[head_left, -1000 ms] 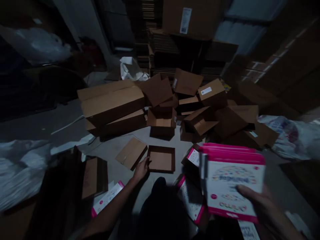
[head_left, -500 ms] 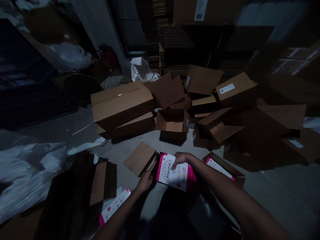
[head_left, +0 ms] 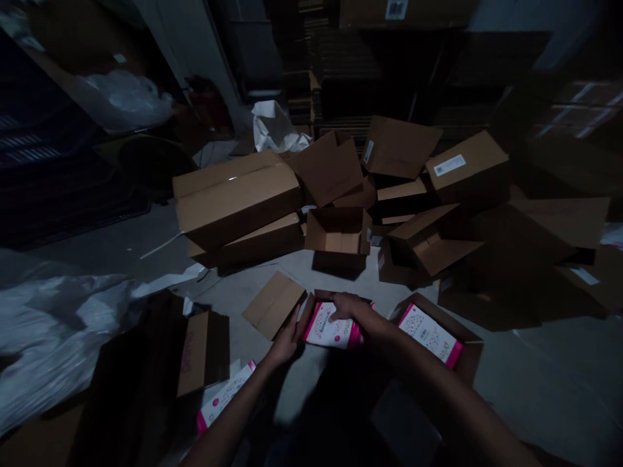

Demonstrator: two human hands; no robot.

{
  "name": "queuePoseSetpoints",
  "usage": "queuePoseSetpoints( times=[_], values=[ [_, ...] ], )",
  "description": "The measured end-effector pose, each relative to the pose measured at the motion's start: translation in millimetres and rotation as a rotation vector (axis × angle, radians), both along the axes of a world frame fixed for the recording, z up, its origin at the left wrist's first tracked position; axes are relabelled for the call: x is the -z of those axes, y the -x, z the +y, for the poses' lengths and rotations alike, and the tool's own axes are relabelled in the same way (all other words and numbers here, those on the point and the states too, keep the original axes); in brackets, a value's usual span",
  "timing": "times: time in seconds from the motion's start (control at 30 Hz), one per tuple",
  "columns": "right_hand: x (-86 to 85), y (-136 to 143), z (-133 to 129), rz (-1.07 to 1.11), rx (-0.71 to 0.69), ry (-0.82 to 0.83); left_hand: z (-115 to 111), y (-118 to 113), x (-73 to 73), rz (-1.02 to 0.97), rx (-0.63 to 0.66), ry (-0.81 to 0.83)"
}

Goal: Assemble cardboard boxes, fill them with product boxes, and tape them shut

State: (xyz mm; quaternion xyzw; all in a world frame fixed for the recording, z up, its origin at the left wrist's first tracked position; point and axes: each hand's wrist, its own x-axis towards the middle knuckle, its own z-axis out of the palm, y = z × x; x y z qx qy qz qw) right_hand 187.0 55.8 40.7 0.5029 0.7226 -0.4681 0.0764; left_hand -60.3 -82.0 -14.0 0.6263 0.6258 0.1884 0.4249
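My right hand (head_left: 349,308) grips a pink-and-white printed pack (head_left: 325,332) from above, thumb across its face. The pack sits partly inside an open cardboard box (head_left: 304,314), tilted towards me. At that box's left wall is my left hand (head_left: 286,342), its fingers closed on the edge beside a raised brown flap (head_left: 274,305). To the right, a second pink-and-white pack (head_left: 428,334) lies in another open box (head_left: 470,373). A further pink-and-white pack (head_left: 226,394) is partly covered by my left forearm.
Several open and closed cartons are heaped ahead, among them a long closed carton (head_left: 238,194) and a small open carton (head_left: 338,230). Crumpled plastic sheeting (head_left: 58,337) lies at the left. A printed carton (head_left: 195,353) stands near my left arm. The light is dim.
My right hand has lowered the pack into the box, and more of the box's walls show around it. My left hand stays at the box's left side. The view has shifted slightly.
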Motion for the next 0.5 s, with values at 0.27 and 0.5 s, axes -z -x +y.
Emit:
queuePoseSetpoints(
  times=[0.27, 0.5],
  values=[
    [41.3, -26, -112, -0.083, 0.346, -0.535, -4, -15, 10.2, 0.021, -0.039, 0.01],
    [51.8, -33, -135, -0.017, 0.799, -0.537, 2, -15, 8.8, 0.061, -0.016, -0.037]
  ],
)
